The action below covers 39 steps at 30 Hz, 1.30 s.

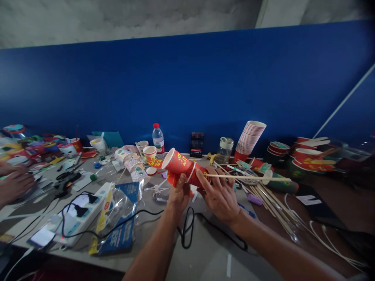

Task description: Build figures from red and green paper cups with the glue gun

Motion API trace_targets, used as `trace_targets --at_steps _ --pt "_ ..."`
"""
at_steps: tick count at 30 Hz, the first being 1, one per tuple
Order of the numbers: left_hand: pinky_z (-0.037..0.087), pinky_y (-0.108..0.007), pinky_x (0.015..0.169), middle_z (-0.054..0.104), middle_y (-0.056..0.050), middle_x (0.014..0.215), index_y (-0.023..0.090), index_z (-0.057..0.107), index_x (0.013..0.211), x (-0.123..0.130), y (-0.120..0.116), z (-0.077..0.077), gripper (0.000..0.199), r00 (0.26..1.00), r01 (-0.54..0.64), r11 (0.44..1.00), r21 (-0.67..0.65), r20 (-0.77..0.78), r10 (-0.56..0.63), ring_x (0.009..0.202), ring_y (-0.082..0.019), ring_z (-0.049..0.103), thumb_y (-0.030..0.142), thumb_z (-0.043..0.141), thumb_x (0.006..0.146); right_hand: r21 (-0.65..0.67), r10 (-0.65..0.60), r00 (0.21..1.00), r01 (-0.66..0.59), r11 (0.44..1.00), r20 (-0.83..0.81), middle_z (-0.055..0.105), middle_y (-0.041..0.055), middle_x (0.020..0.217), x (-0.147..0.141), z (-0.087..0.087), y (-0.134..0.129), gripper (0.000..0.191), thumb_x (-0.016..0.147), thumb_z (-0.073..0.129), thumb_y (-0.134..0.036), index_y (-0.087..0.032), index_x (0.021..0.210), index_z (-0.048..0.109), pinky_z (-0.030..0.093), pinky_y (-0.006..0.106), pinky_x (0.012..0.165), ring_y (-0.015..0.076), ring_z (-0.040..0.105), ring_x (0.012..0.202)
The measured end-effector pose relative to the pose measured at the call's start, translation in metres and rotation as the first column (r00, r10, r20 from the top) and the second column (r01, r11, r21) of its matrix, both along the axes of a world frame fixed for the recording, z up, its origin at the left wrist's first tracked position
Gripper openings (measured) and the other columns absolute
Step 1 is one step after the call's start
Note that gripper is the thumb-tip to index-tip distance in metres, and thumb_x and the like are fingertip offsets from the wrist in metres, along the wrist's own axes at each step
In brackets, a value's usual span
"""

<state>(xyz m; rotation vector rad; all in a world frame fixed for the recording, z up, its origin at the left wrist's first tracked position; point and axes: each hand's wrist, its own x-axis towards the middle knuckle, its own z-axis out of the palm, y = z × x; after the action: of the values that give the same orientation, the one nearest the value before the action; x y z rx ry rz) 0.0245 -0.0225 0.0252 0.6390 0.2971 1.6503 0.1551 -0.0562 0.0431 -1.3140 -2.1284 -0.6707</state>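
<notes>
Two red paper cups (176, 161) with yellow lettering are held in the air, joined in line and tilted, one open mouth facing up left. My left hand (178, 195) is closed round them from below, the thumb near the joint. My right hand (220, 195) grips the right-hand part, its fingers laid over the red paper. A thin wooden stick (258, 178) sticks out to the right from the cups, across the fingers of my right hand. Whether my right hand also pinches the stick is hidden. Red pieces (172, 178) show just behind my left hand.
A stack of paper cups (250, 138), a glass jar (225, 150) and a water bottle (158, 141) stand along the blue partition (187, 86). Wooden sticks (271, 203) lie right. A power strip (84, 212), plastic packaging (121, 218) and black cable (187, 234) lie nearer. Another person's hand (16, 181) is far left.
</notes>
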Motion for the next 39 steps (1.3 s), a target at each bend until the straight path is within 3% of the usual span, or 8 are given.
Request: trace_targets --at_steps 9,17,24,39 --pt "0.040 -0.038 0.104 0.069 -0.005 0.111 0.025 0.063 0.116 0.0012 0.0003 0.0017 0.057 1.000 0.010 1.000 0.009 0.020 -0.010 0.103 -0.021 0.063 0.030 0.082 0.062 0.000 -0.010 1.000 0.010 1.000 0.011 0.053 0.0111 0.133 -0.0012 0.0012 0.0008 0.054 0.088 0.055 -0.025 -0.027 0.140 0.042 0.028 0.045 0.096 0.0306 0.042 0.121" --pt "0.040 -0.037 0.104 0.070 -0.001 0.113 0.032 0.066 0.109 0.0013 0.0005 0.0001 0.047 1.000 0.016 1.000 0.000 0.026 -0.016 0.107 -0.022 0.062 0.030 0.081 0.064 0.002 -0.017 0.999 0.017 1.000 0.029 0.052 0.0109 0.134 -0.0025 0.0019 0.0025 0.052 0.090 0.053 -0.025 -0.028 0.140 0.041 0.027 0.045 0.094 0.0313 0.041 0.122" --pt "0.037 -0.038 0.106 0.069 -0.005 0.113 0.024 0.065 0.112 0.0016 -0.0011 -0.0006 0.051 0.998 0.054 0.998 -0.035 0.029 -0.053 0.109 -0.022 0.061 0.033 0.081 0.064 -0.001 -0.024 0.999 0.024 1.000 0.024 0.053 0.0104 0.134 -0.0037 0.0034 0.0024 0.052 0.089 0.055 -0.026 -0.028 0.140 0.042 0.027 0.045 0.094 0.0311 0.042 0.121" --pt "0.037 -0.036 0.105 0.070 -0.003 0.111 0.027 0.063 0.114 -0.0022 0.0001 -0.0049 0.050 0.996 0.087 0.996 -0.022 0.019 -0.087 0.111 -0.021 0.060 0.038 0.078 0.067 0.030 -0.007 0.999 0.005 1.000 0.045 0.051 0.0132 0.135 -0.0072 0.0000 0.0036 0.053 0.089 0.051 -0.024 -0.027 0.141 0.041 0.027 0.046 0.095 0.0325 0.042 0.121"
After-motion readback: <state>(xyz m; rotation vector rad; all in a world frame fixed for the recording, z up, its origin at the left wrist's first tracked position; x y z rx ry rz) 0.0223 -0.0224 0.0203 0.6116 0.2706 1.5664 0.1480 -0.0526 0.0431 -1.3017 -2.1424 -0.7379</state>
